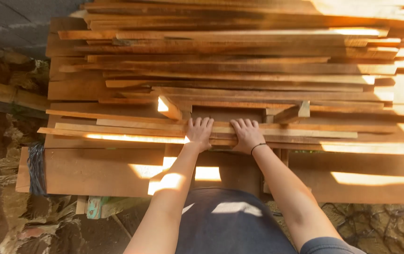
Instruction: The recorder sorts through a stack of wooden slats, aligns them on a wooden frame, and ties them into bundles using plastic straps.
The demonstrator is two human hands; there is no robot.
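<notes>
Head view: left hand (199,133), right hand (246,134) side by side, fingers curled gripping thin plank (117,130) atop lumber stack (239,70).

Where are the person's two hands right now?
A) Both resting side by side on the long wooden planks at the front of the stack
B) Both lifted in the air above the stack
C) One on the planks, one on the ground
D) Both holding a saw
A: the left hand and the right hand lie palm down, side by side, on the long planks of the stack.

Both hands (223,134) side by side on stacked planks (239,70).
</notes>
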